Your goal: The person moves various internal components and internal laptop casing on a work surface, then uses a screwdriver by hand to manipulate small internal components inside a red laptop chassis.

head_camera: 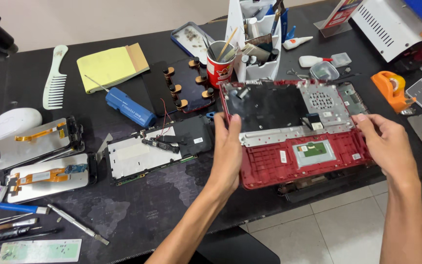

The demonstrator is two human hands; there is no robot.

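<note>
Black mat covers the workbench (137,215), and we read it from the left of the frame. At far left lie a white comb (54,78), a white oval case (15,122) and two phone screen assemblies (45,159) with orange flex cables. Toward the upper centre we see a yellow notepad (111,66) and a blue-handled tool (130,107); below them rests a flat circuit assembly (157,151) with a black module on top.

At centre, our left hand (226,151) is closed on the left edge of the red laptop chassis (294,132), thumb over the rim, fingers hidden behind it. The chassis sits right of centre, inner side up, its near edge overhanging the bench edge, showing a metal keyboard backplate and a touchpad board.

At right, our right hand (387,146) grips the chassis's right edge with curled fingers. Behind the chassis stand a red cup (219,68) of tools and a white organiser (255,39). An orange tape dispenser (391,88) sits at upper right.
</note>
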